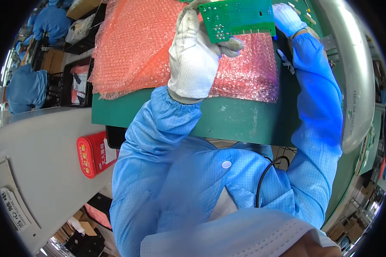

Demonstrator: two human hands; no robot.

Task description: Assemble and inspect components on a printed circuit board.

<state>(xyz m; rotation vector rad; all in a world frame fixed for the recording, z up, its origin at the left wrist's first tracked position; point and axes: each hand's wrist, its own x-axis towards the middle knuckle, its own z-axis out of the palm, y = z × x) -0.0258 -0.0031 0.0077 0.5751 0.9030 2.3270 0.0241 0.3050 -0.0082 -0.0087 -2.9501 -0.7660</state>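
A green circuit board (240, 19) is held up above the bench, solder dots and a row of edge contacts showing on it. My left hand (197, 64), in a white glove, grips the board by its left end, with a fingertip showing below its lower edge. Just past the board's right edge is my right hand (288, 20), also gloved in white. Its fingers are partly hidden there, so whether it touches the board cannot be made out. Pink bubble wrap (133, 55) lies beneath the board and my left hand.
The green bench top (231, 120) carries the wrap. A curved pale lamp-like housing (356, 77) rises along the right. Small parts (306, 17) lie at the far right. A red box (97, 154) and a black crate (76, 81) are at left, with people in blue beyond.
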